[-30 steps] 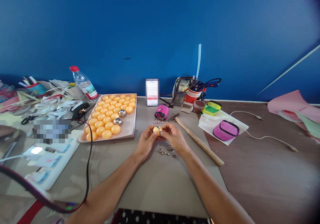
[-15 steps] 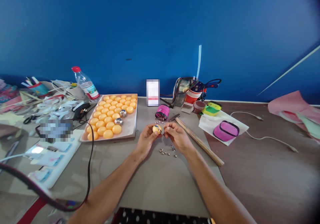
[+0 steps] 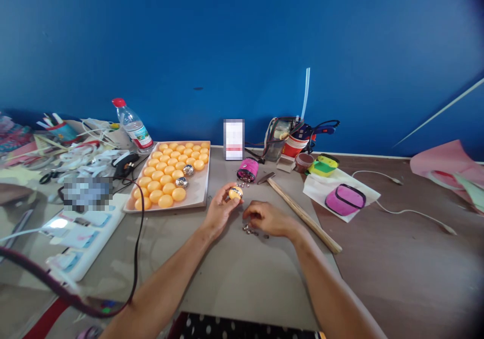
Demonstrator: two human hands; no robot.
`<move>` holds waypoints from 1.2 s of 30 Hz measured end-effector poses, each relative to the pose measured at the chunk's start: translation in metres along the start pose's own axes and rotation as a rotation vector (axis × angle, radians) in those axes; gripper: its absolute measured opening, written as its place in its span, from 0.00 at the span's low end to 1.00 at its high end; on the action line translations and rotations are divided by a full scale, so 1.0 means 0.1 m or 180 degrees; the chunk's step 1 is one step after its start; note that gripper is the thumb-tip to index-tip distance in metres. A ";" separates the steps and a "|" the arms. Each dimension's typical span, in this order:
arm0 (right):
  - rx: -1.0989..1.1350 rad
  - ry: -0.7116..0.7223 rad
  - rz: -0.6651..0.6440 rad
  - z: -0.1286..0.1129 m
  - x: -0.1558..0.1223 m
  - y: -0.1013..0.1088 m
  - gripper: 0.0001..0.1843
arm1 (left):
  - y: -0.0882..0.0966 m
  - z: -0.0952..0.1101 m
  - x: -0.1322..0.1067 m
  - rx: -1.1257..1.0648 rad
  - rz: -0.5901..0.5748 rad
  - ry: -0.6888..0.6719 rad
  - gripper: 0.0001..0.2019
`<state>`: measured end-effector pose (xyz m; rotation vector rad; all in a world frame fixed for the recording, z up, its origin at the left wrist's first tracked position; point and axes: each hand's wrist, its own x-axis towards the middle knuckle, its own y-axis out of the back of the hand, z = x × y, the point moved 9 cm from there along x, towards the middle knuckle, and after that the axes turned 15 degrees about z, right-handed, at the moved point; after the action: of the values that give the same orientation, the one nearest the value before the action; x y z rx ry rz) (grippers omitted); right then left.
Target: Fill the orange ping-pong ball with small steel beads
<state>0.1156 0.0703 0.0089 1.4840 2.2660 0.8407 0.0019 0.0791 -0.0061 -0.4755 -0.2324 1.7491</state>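
Barehanded, you clasp an orange ball (image 3: 235,193) banded with silver in your left hand (image 3: 220,209), thumb and fingers wrapped around it above the grey table (image 3: 242,278). Your right hand (image 3: 269,218), fingers curled, is at a scatter of small metal bits (image 3: 248,231); whether it pinches one cannot be told. To the left, a tray (image 3: 198,191) holds plain orange balls (image 3: 155,184) and two silvery balls (image 3: 182,182).
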 end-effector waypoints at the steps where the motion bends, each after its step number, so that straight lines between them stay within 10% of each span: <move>1: -0.0145 0.0112 -0.0096 -0.05 -0.02 -0.03 0.10 | 0.00 0.00 0.00 0.0014 -0.0004 0.0008 0.23; 16: -0.1045 0.0296 0.0028 -0.09 0.03 -0.14 0.12 | 0.02 -0.01 0.04 0.0021 0.0080 -0.0010 0.22; 36: 0.0047 -0.0277 0.1250 0.20 0.11 0.23 0.06 | 0.02 -0.07 0.06 0.0075 -0.0030 -0.0091 0.21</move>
<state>0.1384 0.0931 0.0082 1.9686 1.9507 0.8420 0.0019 0.0838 -0.0147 -0.4320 -0.2340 1.7485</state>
